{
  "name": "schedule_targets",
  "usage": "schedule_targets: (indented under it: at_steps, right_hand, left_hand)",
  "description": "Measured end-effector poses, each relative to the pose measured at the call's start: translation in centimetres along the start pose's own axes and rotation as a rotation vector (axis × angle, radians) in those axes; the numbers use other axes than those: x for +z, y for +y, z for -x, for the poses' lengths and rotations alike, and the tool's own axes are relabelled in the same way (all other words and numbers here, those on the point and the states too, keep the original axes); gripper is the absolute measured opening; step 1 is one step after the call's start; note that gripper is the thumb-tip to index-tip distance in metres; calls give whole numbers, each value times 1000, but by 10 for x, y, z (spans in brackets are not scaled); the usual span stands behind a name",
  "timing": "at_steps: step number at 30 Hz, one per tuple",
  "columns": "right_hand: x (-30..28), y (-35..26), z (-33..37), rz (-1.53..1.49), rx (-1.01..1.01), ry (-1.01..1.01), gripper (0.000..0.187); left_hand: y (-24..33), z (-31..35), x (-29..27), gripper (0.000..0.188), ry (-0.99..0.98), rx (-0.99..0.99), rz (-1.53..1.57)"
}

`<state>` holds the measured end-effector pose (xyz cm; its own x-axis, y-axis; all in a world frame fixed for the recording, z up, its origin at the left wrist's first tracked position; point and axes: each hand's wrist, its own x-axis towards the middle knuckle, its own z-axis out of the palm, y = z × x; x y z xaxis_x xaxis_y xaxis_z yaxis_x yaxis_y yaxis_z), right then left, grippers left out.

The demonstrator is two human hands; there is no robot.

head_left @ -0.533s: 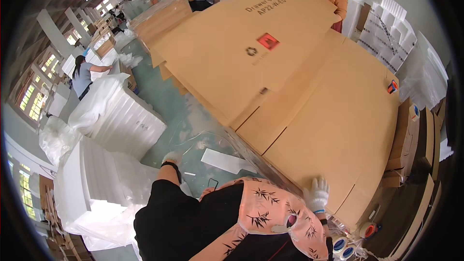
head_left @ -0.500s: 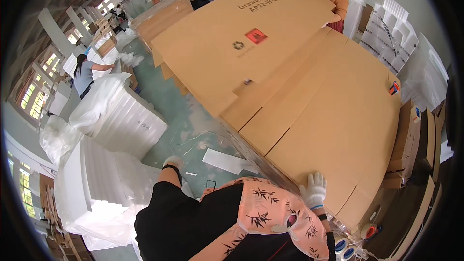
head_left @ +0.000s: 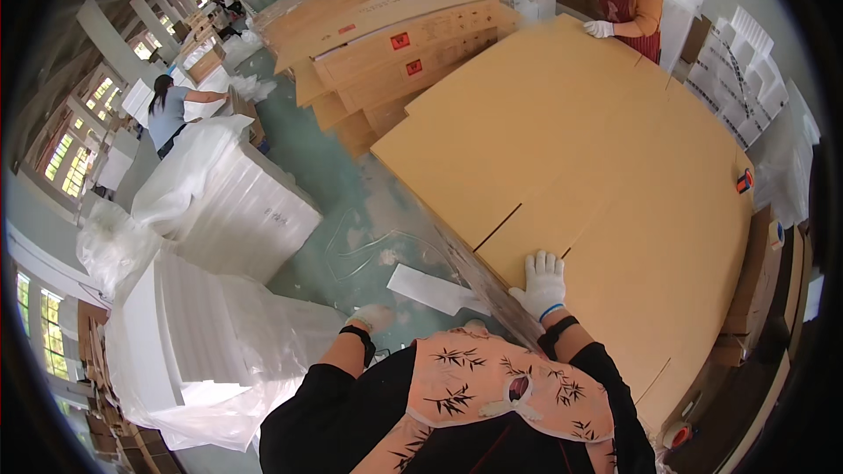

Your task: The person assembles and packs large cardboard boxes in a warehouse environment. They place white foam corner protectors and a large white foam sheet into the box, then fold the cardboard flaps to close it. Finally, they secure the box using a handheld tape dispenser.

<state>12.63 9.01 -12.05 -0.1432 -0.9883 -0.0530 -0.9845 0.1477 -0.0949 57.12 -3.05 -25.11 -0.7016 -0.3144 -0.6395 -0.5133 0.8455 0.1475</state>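
Observation:
My right hand (head_left: 542, 285), in a white knit glove with a blue cuff edge, lies flat with fingers spread on a large brown cardboard sheet (head_left: 597, 158). It rests near the sheet's close edge, beside a dark slot. My left hand (head_left: 376, 318), also gloved, hangs over the floor left of the sheet, blurred, its fingers hard to make out. Across the sheet, a person in an orange top and a dark red apron (head_left: 628, 4) has one gloved hand on its far edge. That person's other hand is raised near a white wrapped stack.
Printed cardboard (head_left: 404, 48) is stacked beyond the sheet, at the far left. White foam stacks in plastic (head_left: 237, 202) stand to my left. A tape roll (head_left: 745, 180) sits at the sheet's right edge. A white strip (head_left: 430, 290) lies on the green floor.
The large printed panel no longer faces up; a plain surface shows, and the printed stack behind is uncovered. My right hand has moved farther along the near edge. The view has shifted.

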Motion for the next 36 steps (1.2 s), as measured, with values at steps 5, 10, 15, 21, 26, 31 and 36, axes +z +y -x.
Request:
schedule_targets:
  at_steps: [5,10,15,21,26,31,36]
  right_hand:
    - [15,4,-8,-50,-167,149,73]
    - [20,51,-28,317,-112,331,69]
    - [-20,39,-32,-104,-78,24,69]
    - [33,25,-25,61,-171,71,78]
    - [23,29,-37,-50,-205,66,74]
    - [5,9,-40,-44,-195,-25,72]
    - [5,-6,-48,37,-257,-187,62]
  left_hand:
    - [11,10,-5,31,-197,-334,318]
    - [-40,-2,53,43,25,-287,462]
    - [-33,-28,17,48,-40,-442,624]
    - [20,-41,-97,56,-20,-461,716]
    - [24,-55,-91,52,21,-272,572]
    - [24,-65,-76,52,-89,-347,594]
    - [23,-60,-80,54,-180,-436,630]
